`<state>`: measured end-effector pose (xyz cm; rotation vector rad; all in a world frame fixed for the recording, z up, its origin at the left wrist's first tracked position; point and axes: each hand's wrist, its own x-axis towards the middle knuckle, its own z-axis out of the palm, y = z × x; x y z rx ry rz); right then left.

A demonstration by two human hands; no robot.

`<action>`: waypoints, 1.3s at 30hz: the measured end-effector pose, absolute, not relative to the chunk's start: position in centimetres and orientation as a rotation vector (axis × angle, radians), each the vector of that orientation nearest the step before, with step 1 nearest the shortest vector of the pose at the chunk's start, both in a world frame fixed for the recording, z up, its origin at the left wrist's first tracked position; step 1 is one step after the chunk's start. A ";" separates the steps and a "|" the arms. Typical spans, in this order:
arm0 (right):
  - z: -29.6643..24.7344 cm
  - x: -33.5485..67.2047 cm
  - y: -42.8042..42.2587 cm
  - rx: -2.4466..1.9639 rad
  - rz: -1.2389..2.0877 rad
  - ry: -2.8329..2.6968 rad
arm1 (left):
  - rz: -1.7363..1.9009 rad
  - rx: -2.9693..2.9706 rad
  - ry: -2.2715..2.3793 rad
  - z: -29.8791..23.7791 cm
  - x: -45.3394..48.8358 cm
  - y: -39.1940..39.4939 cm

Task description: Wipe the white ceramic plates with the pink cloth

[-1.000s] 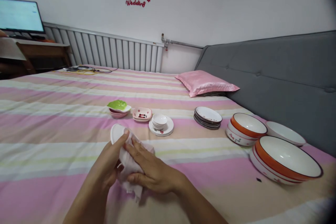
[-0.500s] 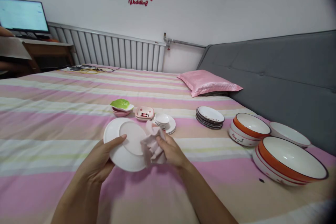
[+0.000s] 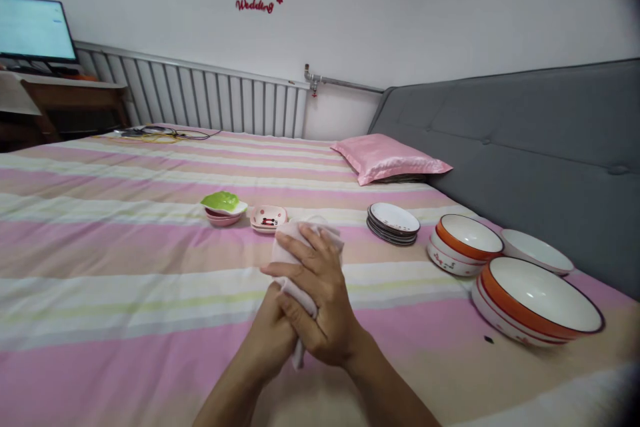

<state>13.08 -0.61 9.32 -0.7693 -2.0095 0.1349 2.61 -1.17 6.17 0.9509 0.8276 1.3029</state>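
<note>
In front of me, both hands come together around a pale pink cloth. My right hand lies over the cloth with its fingers pressing it. Below and to the left, my left hand is closed, with part of the cloth across its thumb. The white plate from the earlier frame is hidden by the cloth and my right hand. Just beyond my fingers stand two stacked pink square dishes with a cartoon print. A green leaf-shaped dish rests on pink bowls to their left.
Dark-rimmed plates are stacked right of my hands. Further right are orange-rimmed bowls, a larger orange-rimmed bowl and a white bowl. A pink pillow lies by the grey headboard. Cables lie on the far striped bedding.
My hands have come together, the left moving right. The cloth is now spread under my right hand, and the white plate has gone out of sight. The view has shifted slightly right.
</note>
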 end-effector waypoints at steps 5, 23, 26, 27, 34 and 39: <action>9.7 14.6 0.0 -0.788 0.056 -1.934 | 1.118 1.361 0.861 7.2 2.1 -1.5; 6.8 16.3 4.0 -0.888 0.391 -1.570 | 1.368 0.589 0.810 7.5 0.7 -0.3; 6.8 15.3 3.5 -0.869 0.351 -1.598 | 1.495 0.447 0.724 7.9 0.6 0.1; 6.8 15.0 3.3 -0.869 0.317 -1.611 | 1.521 0.424 0.669 8.0 0.5 0.2; 6.4 12.4 1.6 -0.899 -0.051 -1.921 | 1.595 0.301 0.301 7.7 -0.7 1.4; 5.5 11.0 1.1 -0.828 -0.223 -2.111 | 1.555 0.270 0.204 7.0 -0.2 1.2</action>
